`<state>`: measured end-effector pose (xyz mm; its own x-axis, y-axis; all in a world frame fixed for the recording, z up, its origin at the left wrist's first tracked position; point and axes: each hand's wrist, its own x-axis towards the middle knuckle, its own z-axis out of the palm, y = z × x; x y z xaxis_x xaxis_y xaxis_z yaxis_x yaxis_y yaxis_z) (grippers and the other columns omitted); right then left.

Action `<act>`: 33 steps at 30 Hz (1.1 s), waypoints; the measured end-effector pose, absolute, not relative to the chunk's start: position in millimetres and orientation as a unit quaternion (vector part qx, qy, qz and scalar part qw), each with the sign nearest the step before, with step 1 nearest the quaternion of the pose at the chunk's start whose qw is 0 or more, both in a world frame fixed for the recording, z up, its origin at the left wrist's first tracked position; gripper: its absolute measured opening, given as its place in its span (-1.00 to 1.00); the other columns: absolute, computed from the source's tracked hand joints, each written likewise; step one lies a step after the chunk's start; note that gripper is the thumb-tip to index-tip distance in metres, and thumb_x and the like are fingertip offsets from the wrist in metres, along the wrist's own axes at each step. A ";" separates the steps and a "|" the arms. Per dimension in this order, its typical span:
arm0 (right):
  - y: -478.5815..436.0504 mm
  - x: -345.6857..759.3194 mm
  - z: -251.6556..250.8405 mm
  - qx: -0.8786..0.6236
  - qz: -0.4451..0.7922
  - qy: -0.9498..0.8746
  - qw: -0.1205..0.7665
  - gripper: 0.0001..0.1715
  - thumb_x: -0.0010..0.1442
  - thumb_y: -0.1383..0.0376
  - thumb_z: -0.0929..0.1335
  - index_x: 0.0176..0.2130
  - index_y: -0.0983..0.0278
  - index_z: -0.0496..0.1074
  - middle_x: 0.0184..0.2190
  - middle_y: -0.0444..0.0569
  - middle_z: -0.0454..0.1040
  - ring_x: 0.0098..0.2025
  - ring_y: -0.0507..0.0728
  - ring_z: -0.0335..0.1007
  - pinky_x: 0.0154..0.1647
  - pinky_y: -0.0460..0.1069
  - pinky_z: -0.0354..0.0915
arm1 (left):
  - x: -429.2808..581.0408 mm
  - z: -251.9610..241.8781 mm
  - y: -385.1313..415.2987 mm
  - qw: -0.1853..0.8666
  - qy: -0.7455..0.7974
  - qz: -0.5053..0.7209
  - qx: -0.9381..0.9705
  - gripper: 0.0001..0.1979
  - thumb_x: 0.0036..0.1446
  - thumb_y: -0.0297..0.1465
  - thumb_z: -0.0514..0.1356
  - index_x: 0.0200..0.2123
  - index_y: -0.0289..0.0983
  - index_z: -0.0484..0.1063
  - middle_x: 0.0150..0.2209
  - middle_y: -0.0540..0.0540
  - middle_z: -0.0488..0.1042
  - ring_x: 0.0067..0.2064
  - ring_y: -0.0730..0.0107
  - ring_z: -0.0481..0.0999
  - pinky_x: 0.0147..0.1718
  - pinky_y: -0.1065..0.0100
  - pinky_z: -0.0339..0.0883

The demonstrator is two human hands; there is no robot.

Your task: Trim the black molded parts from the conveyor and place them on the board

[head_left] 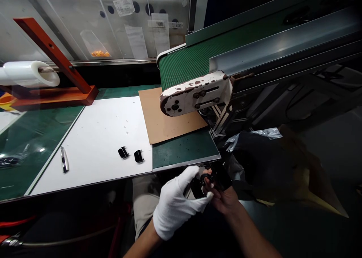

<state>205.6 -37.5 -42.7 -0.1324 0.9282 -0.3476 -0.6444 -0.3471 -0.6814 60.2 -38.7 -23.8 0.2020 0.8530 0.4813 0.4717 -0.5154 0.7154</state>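
My left hand (177,204), in a white cotton glove, and my bare right hand (223,199) meet at the front edge of the bench. Both grip a black plastic part with a small ring or clip (210,180), and my fingers hide part of it. Two smaller black clips (123,152) (138,156) lie on the white board (93,145), a little ahead of my hands and to the left. Tiny wire bits (124,126) are scattered over that board.
A green conveyor belt (183,63) with a chipped white end bracket (195,94) overhangs a cardboard sheet (166,116). A silver pen-like tool (64,160) lies on the board. A black bag (263,160) sits right; a white film roll (28,74) hangs on a red stand (53,54) left.
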 end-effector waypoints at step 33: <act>-63.5 252.6 -48.2 -0.509 0.594 -0.266 0.564 -0.59 -0.12 0.04 0.53 -0.58 0.27 0.40 -0.74 -0.24 0.13 -0.69 -0.11 -0.17 -0.66 -0.09 -0.11 | 34.3 -54.3 123.7 0.177 0.628 0.104 0.750 -0.63 0.21 -0.25 0.15 0.03 -0.30 0.32 0.01 -0.19 0.40 0.01 0.15 0.42 0.00 0.00 0.29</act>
<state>252.6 -63.5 -48.2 0.1532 0.9400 -0.3050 -0.3993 -0.2235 -0.8892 34.3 123.7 -54.3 0.1887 0.9798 -0.0670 0.9061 -0.1474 0.3965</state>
